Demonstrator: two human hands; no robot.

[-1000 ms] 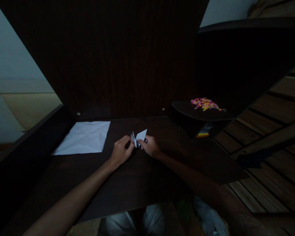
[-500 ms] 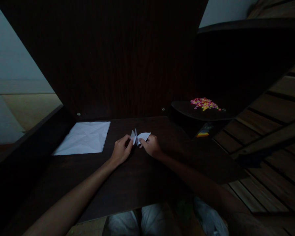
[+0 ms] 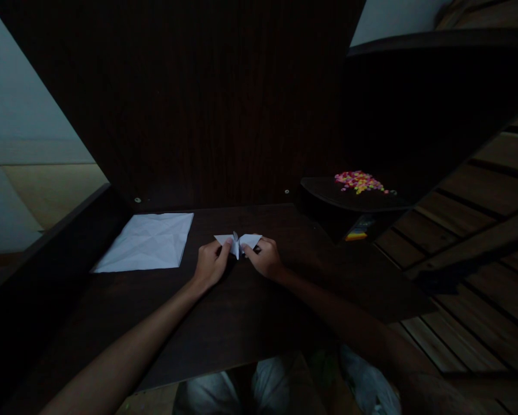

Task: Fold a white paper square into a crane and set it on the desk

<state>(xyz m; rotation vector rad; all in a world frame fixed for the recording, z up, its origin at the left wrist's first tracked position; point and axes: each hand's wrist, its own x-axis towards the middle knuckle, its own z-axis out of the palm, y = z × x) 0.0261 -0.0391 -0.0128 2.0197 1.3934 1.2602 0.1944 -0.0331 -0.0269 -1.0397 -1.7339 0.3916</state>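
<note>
A small folded white paper figure is held just above the dark desk, with pointed flaps spreading left and right from a narrow upright middle. My left hand pinches its left flap, thumb on the near face. On the other side, my right hand grips the right flap between thumb and fingers. The fingers behind the paper are mostly hidden. To the left of my hands, creased white paper sheets lie flat on the desk.
A heap of small colourful pieces lies on a rounded corner shelf at the right. Under that shelf sits a small item with a yellow edge. A dark panel rises behind the desk, and a low side wall bounds the left.
My left hand has shifted slightly left and down and now pinches the left flap. That flap is spread out to the left, where the folds were narrower and more upright before.
</note>
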